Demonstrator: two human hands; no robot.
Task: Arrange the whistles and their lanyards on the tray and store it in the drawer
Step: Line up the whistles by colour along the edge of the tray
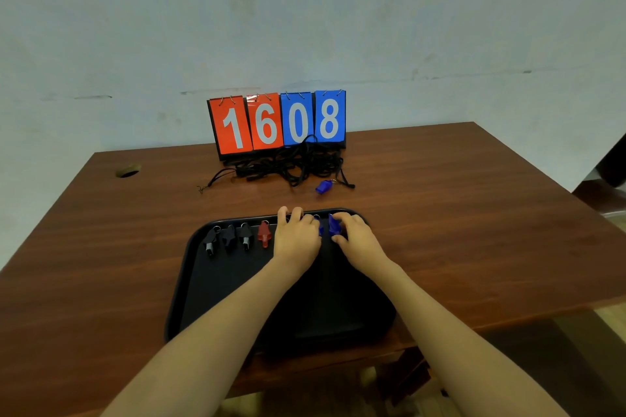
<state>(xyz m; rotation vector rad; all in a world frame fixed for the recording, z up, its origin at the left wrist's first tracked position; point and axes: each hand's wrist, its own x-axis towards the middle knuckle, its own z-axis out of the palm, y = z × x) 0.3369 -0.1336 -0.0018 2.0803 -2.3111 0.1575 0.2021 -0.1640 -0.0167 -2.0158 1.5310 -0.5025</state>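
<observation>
Tray (210, 298) far rim: right hand (357, 235) fingers (342, 219) pinch blue whistle (333, 226); left hand (296, 239) fingers (296, 213) curled, grasp unclear.

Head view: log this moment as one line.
tray: whistles rowed; right hand: pinches blue whistle; left hand: at row, grip hidden; lanyards: off tray

Three black whistles (245, 235) and one red whistle (264, 234) are counted on the single tray (189, 281). One blue whistle (333, 225) and a second blue whistle (320, 230), partly covered, are seen there, and a third blue whistle (323, 186) on the desk (474, 213). Four number cards (277, 122) are counted: two orange, two blue. The tangled lanyards (291, 162) cannot be counted.
</observation>
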